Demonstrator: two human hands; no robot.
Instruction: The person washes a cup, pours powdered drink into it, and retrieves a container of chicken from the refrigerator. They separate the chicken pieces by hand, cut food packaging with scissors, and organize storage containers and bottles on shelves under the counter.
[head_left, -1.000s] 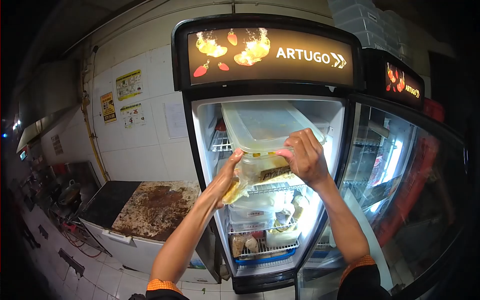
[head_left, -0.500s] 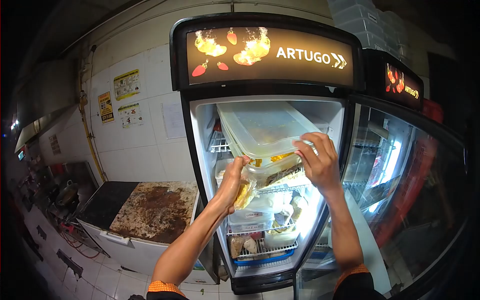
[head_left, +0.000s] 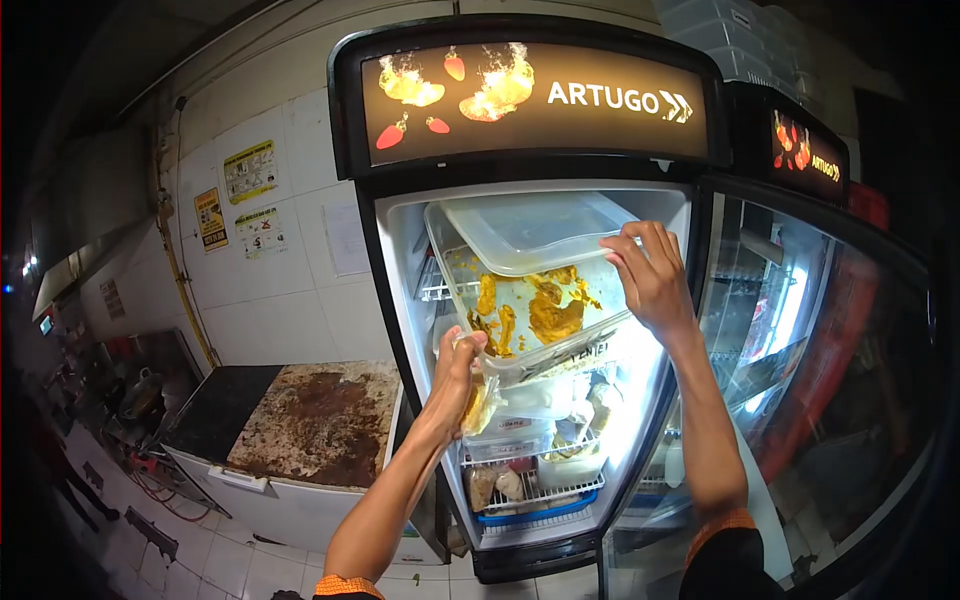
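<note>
A clear plastic container (head_left: 545, 362) with writing on its front sits tilted toward me in the upper part of the fridge. Several pieces of yellow-brown food (head_left: 555, 315) lie on its bottom. My left hand (head_left: 458, 365) grips its front left corner, thumb over the rim. Below that hand hangs a plastic bag (head_left: 481, 405) with something yellow inside; whether the hand holds it too, I cannot tell. My right hand (head_left: 652, 275) pinches the front right edge of the translucent lid (head_left: 545, 228), which is raised at the front and covers only the back of the container.
The open fridge (head_left: 384, 290) has wire shelves with lidded tubs (head_left: 507, 440), bags and a blue tray (head_left: 535, 512). Its glass door (head_left: 800, 420) swings out to the right. At left stands a chest with a stained top (head_left: 315, 420). Stacked clear boxes (head_left: 745, 45) stand above the second fridge.
My right hand has lifted the lid up and back, uncovering the food in the container. My left hand has stayed on the corner, slightly lower and to the left.
</note>
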